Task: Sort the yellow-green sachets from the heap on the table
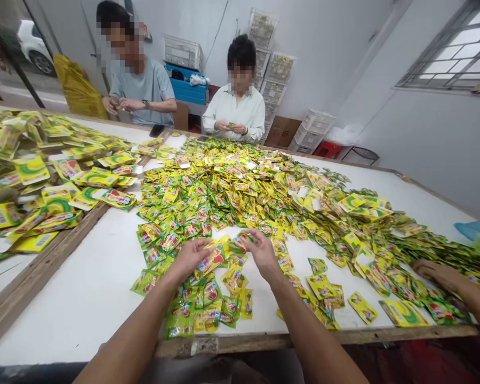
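Note:
My left hand [192,259] is closed on the edge of a yellow pack [213,261] with red and white print; whether it is a carton or a sachet I cannot tell. Between the fingertips of my right hand [261,253] is a small green sachet [240,243], close to the yellow pack's right side. Below both hands, loose green and yellow sachets [234,279] lie on the white tabletop [116,277]. A large heap of the same sachets [224,186] rises just beyond my hands.
Yellow printed cartons [32,169] pile up left of a wooden divider [44,266]. Two people sit across the table, handling small items. Another person's hand [436,272] reaches into sachets at the right. Plastic crates [278,66] stand stacked by the wall.

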`<state>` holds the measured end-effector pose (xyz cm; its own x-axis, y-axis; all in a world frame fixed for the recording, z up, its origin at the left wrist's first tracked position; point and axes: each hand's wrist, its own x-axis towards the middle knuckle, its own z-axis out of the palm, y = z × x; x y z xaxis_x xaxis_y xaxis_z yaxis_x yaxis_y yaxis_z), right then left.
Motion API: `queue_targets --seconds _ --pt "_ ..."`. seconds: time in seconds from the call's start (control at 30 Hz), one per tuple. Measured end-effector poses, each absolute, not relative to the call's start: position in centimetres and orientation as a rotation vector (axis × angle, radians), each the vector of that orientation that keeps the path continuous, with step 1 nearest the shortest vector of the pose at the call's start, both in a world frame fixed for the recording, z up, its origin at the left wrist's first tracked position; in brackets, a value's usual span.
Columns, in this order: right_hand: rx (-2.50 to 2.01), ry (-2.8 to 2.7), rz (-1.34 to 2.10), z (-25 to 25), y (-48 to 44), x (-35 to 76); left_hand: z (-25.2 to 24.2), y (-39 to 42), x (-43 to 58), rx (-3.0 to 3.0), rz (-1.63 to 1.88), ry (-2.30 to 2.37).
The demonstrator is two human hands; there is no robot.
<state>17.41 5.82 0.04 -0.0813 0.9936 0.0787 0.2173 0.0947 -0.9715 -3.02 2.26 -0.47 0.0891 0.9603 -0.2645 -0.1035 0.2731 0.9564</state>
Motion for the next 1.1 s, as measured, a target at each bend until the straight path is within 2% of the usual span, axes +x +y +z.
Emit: queue_targets --seconds 0.17,0.53,0.7,0.87,1.1 --pt "-1.314 -1.774 0.973 2.0 6.0 16.7 -0.1 2.0 -2.9 0.911 0.984 1.057" --pt "-1.249 -1.999 1.266 3.8 6.7 17.3 -0.6 2.2 -3.3 1.029 0.988 0.999" --pt "-1.284 -2.090 1.117 4.3 7.1 16.7 -0.5 2.1 -3.6 1.045 0.987 0.978" --pt "-1.248 -2.139 1.140 4.9 7.7 16.1 0.4 1.7 -3.6 1.045 0.939 0.964" --pt "-1.279 -2.050 1.003 4.9 6.2 13.8 0.6 1.4 -3.0 0.813 0.899 0.845"
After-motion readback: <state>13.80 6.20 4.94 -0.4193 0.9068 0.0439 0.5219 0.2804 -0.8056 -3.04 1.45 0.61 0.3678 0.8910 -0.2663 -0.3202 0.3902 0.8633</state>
